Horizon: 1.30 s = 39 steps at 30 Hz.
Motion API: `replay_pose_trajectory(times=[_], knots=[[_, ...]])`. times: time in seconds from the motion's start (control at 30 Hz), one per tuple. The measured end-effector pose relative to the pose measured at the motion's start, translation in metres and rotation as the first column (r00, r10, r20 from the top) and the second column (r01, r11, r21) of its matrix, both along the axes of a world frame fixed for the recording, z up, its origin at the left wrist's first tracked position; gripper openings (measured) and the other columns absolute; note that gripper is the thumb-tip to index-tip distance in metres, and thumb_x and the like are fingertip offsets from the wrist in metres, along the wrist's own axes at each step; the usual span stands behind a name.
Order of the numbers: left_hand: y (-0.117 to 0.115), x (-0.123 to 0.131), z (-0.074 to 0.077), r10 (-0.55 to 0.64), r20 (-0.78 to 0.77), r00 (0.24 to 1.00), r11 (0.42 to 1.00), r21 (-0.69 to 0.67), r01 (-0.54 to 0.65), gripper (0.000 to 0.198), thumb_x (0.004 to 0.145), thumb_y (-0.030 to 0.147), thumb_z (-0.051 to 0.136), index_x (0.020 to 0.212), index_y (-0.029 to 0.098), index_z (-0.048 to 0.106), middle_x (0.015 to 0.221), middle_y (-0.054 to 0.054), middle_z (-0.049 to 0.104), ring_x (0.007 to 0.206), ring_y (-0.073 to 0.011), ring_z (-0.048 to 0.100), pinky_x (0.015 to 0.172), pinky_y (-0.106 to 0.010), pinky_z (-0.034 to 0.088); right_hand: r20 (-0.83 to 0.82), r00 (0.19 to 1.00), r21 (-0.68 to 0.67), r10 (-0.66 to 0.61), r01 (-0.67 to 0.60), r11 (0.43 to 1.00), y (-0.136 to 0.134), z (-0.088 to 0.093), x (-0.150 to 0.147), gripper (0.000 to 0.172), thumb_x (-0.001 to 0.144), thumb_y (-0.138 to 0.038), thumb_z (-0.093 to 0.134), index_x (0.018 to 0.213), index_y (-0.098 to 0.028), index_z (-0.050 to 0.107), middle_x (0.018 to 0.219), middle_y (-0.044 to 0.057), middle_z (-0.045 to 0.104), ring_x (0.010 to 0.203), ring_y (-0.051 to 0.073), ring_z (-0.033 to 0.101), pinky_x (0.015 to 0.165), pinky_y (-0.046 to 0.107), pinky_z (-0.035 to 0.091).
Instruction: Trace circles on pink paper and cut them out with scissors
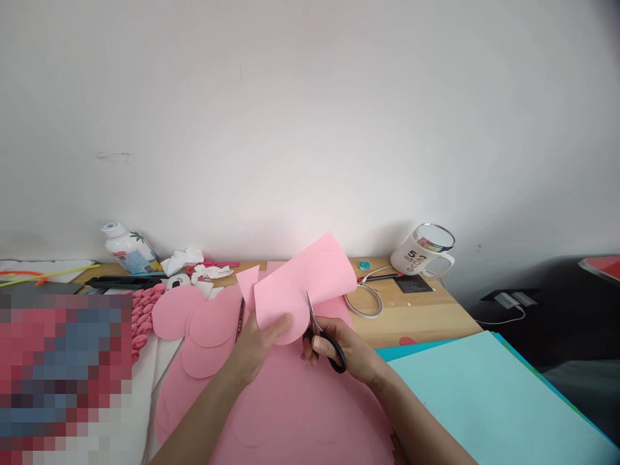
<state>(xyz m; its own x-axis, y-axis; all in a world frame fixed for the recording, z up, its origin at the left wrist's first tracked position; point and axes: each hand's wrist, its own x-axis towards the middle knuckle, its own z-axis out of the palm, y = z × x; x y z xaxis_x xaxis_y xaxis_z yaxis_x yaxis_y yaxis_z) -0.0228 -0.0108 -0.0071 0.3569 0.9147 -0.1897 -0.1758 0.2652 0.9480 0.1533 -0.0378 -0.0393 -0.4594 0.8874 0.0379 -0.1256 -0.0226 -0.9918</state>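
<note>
My left hand (pixel 256 345) pinches the lower edge of a pink sheet (pixel 305 281) and holds it up above the desk. My right hand (pixel 346 352) grips black-handled scissors (pixel 322 332), whose blades point up into the sheet's lower right edge. A small pink flap (pixel 248 284) sticks up on the sheet's left. Under both hands lies a large pink sheet (pixel 300 413). Several cut pink circles (pixel 203 323) lie overlapping to the left of my left hand.
Turquoise sheets (pixel 484 394) lie at the right. At the back of the wooden desk (pixel 416 316) stand a white mug (pixel 423 252), a white bottle (pixel 128 248), crumpled tissue (pixel 186 261), a white cable loop (pixel 363 300) and a pile of small pink pieces (pixel 143 310).
</note>
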Motion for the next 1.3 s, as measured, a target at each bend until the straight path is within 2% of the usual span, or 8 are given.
replay_pose_trajectory(times=[0.1,0.33,0.57,0.83,1.17,1.3], knots=[[-0.0017,0.0009,-0.0017,-0.028,-0.074,0.997,0.999,0.030,0.030,0.028,0.070,0.036,0.067,0.089,0.016,0.064,0.079,-0.008,0.069,0.085,-0.0267,0.061,0.075,-0.036,0.047,0.004,1.000,0.001,-0.025,0.025,1.000,0.0002,0.0010,-0.0003,0.038,0.078,-0.053,0.058,0.076,-0.015,0.054,0.067,0.002,0.053,0.064,0.015,0.049,0.064,0.029,0.041],[-0.0019,0.0008,-0.0005,0.052,-0.138,0.989,0.999,0.022,-0.049,0.044,0.066,0.041,0.071,0.101,0.017,0.060,0.105,-0.011,0.066,0.099,-0.0271,0.058,0.085,-0.036,0.045,0.045,0.997,-0.013,-0.059,0.060,0.998,0.0004,0.0031,-0.0005,0.043,0.071,-0.058,0.061,0.077,-0.016,0.052,0.071,0.002,0.050,0.065,0.014,0.044,0.062,0.028,0.039],[-0.0005,-0.0017,-0.0034,0.005,-0.175,0.985,0.999,0.046,0.003,0.045,0.071,0.042,0.066,0.107,0.017,0.058,0.108,-0.011,0.065,0.104,-0.0279,0.056,0.088,-0.037,0.044,0.035,0.997,-0.014,-0.066,0.067,0.998,0.0006,-0.0013,-0.0016,0.039,0.074,-0.053,0.061,0.076,-0.016,0.049,0.069,0.000,0.045,0.062,0.012,0.038,0.058,0.026,0.033],[0.0004,-0.0023,-0.0029,0.024,-0.172,0.985,0.999,0.032,-0.019,0.047,0.069,0.039,0.069,0.109,0.017,0.058,0.111,-0.012,0.064,0.109,-0.0302,0.053,0.090,-0.039,0.043,0.038,0.998,0.007,-0.047,0.047,0.999,0.0015,-0.0010,-0.0024,0.043,0.070,-0.055,0.064,0.072,-0.018,0.044,0.065,-0.003,0.037,0.057,0.010,0.027,0.051,0.023,0.021],[0.0012,-0.0012,-0.0013,0.061,-0.117,0.991,0.998,0.013,-0.059,0.050,0.064,0.036,0.074,0.108,0.018,0.060,0.106,-0.011,0.067,0.106,-0.0306,0.056,0.087,-0.039,0.045,0.056,0.997,0.006,-0.049,0.048,0.999,0.0019,0.0010,-0.0028,0.045,0.067,-0.057,0.065,0.072,-0.017,0.046,0.065,-0.003,0.040,0.057,0.010,0.030,0.050,0.023,0.024],[0.0008,-0.0014,-0.0013,0.032,-0.134,0.990,0.999,0.010,-0.031,0.049,0.066,0.038,0.071,0.109,0.017,0.061,0.107,-0.012,0.066,0.106,-0.0307,0.055,0.088,-0.039,0.045,0.054,0.997,0.001,-0.057,0.057,0.998,0.0015,-0.0001,-0.0028,0.042,0.069,-0.054,0.066,0.073,-0.017,0.046,0.064,-0.003,0.038,0.056,0.009,0.028,0.050,0.023,0.022]])
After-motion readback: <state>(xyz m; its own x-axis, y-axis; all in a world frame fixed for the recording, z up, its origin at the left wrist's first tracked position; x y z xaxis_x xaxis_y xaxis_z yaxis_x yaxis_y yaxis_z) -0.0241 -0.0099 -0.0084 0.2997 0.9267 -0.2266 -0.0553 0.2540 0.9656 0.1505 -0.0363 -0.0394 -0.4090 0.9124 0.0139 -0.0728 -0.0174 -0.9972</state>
